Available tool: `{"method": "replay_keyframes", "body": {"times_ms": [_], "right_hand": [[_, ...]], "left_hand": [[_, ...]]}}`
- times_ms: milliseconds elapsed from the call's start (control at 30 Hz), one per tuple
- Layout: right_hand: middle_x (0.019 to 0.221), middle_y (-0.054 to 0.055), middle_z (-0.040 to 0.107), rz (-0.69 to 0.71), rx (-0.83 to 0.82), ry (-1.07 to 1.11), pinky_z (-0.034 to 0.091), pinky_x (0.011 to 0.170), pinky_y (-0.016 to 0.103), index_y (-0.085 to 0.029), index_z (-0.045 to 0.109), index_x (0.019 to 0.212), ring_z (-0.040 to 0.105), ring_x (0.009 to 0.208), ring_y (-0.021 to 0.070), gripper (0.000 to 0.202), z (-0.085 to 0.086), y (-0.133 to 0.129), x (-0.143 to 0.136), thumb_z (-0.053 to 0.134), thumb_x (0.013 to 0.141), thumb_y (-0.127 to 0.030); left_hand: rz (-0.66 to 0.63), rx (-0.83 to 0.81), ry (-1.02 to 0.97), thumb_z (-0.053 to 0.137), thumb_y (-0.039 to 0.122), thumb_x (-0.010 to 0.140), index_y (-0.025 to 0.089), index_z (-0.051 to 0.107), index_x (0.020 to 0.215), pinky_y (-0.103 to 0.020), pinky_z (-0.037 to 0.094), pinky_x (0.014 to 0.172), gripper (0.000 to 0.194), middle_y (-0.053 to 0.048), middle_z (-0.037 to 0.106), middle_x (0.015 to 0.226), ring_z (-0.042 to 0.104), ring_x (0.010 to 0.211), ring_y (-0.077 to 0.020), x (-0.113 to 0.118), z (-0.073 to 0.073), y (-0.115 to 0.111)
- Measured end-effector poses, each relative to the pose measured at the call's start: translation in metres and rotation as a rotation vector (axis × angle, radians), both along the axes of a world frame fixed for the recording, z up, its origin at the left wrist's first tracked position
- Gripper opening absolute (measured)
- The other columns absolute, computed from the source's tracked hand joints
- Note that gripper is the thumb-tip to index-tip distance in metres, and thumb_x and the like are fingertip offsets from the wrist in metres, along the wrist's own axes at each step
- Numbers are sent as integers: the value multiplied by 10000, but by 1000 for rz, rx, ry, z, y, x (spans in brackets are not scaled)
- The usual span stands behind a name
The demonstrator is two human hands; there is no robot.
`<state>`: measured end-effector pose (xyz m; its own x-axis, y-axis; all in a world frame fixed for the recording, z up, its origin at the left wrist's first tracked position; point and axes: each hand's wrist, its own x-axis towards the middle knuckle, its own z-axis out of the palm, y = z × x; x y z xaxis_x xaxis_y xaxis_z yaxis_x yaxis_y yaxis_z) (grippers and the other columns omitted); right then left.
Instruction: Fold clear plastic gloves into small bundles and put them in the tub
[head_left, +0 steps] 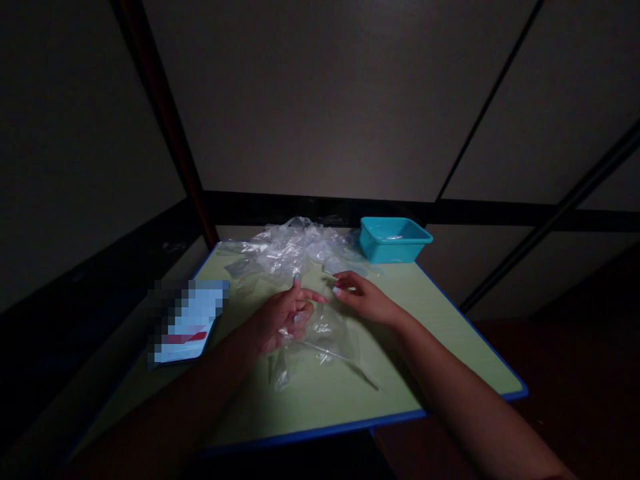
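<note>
A clear plastic bag (325,340) with a thin pale strip across it lies low over the middle of the table. My left hand (293,313) is at its upper left, the lower fingers curled on the film, the thumb raised and the index finger pointing right. Just to the right, my right hand (360,295) has its thumb and fingertips apart, with nothing clearly held between them. Beyond both hands, a heap of crumpled clear plastic (295,247) spreads along the far edge.
A turquoise basket (395,250) stands at the far right corner of the green, blue-edged table (400,393). At the left edge lies a device with a lit, partly pixelated screen (193,327). Pale panels with dark strips rise behind the table.
</note>
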<state>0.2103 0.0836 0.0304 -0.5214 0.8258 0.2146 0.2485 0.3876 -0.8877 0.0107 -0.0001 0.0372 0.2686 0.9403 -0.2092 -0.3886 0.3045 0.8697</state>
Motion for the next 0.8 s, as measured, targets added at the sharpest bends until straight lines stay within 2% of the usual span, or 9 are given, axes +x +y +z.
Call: {"method": "replay_keyframes", "body": {"times_ms": [100, 200, 267, 367, 467, 533, 633, 733, 800], "right_hand": [[1036, 77, 641, 192, -123, 89, 415, 874, 347, -164, 626, 987, 571, 979, 208, 506, -1, -8, -8, 677, 691, -572], [930, 56, 665, 306, -250, 146, 435, 819, 332, -156, 646, 898, 593, 867, 184, 461, 0, -14, -13, 668, 704, -574], [825, 37, 669, 301, -307, 192, 445, 758, 315, -160, 636, 798, 593, 773, 167, 426, 3, -17, -14, 689, 684, -567], [686, 17, 643, 213, -303, 269, 436, 671, 286, -176, 566, 667, 570, 642, 143, 405, 5, -15, -13, 690, 681, -561], [538, -25, 563, 54, -251, 293, 390, 525, 253, -204, 489, 657, 489, 466, 119, 375, 3, -3, -8, 637, 728, -541], [468, -51, 495, -138, -157, 203, 314, 446, 229, -218, 451, 665, 414, 394, 107, 326, -1, 8, -4, 588, 774, -492], [454, -52, 475, -381, -5, -106, 255, 443, 225, -219, 441, 692, 402, 388, 109, 229, -5, 23, 4, 525, 837, -374], [481, -31, 504, -501, 80, -346, 265, 498, 240, -209, 485, 716, 450, 448, 124, 173, -6, 29, 8, 529, 847, -312], [477, -27, 497, -522, 48, -312, 272, 524, 246, -205, 504, 705, 461, 478, 129, 162, -5, 29, 9, 559, 832, -289]], "left_hand": [[-60, 61, -70, 618, 673, 682, 175, 599, 868, -164, 211, 309, 532, 81, 424, 543, 161, 310, -6, -1, 5, -4], [21, 74, -72, 600, 695, 683, 188, 573, 856, -167, 276, 330, 537, 78, 434, 542, 210, 313, -16, -1, 10, -4], [87, 58, -68, 589, 700, 690, 188, 575, 866, -179, 341, 367, 541, 68, 445, 547, 287, 337, -34, 0, 12, -3], [145, 49, -78, 587, 669, 715, 177, 598, 913, -203, 413, 428, 530, 29, 521, 625, 413, 410, -65, 1, 13, -1], [169, 52, -31, 645, 563, 722, 183, 609, 1010, -225, 457, 484, 479, -20, 600, 762, 555, 562, -123, 1, 8, 1], [164, 34, 61, 701, 445, 708, 183, 605, 1049, -248, 485, 530, 440, -43, 632, 806, 604, 631, -154, 0, 3, 1], [119, -19, 161, 747, 252, 666, 184, 576, 1113, -290, 520, 610, 484, -62, 669, 810, 647, 664, -177, -1, -4, 2], [175, -59, 182, 742, 151, 638, 156, 545, 1133, -328, 536, 642, 533, -48, 668, 716, 672, 655, -202, -4, -7, 6], [287, -76, 204, 722, 136, 654, 130, 548, 1105, -316, 532, 610, 484, -37, 654, 651, 670, 595, -198, -6, -5, 9]]}}
